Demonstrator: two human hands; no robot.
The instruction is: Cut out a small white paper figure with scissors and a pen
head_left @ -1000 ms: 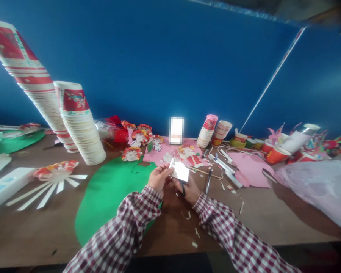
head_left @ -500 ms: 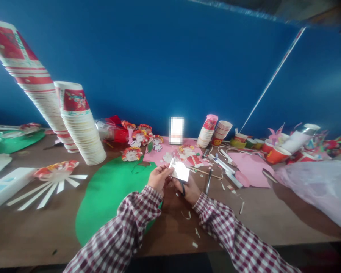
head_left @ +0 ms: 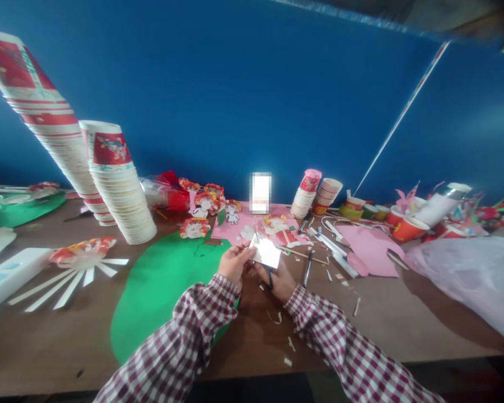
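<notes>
My left hand point(head_left: 234, 263) pinches the left edge of a small white piece of paper point(head_left: 267, 253) held just above the wooden table. My right hand point(head_left: 279, 279) is closed around black-handled scissors point(head_left: 269, 275), whose blades point up into the paper. Both sleeves are red-and-white check. Small paper snippets point(head_left: 277, 319) lie on the table below my hands.
A green paper sheet point(head_left: 159, 285) lies left of my hands, pink sheets point(head_left: 372, 246) to the right and behind. Two tall leaning stacks of paper cups point(head_left: 117, 184) stand at left. Cut cup figures point(head_left: 208, 204), pens point(head_left: 307, 268), small cups point(head_left: 409, 226) and a plastic bag point(head_left: 470, 280) crowd the table.
</notes>
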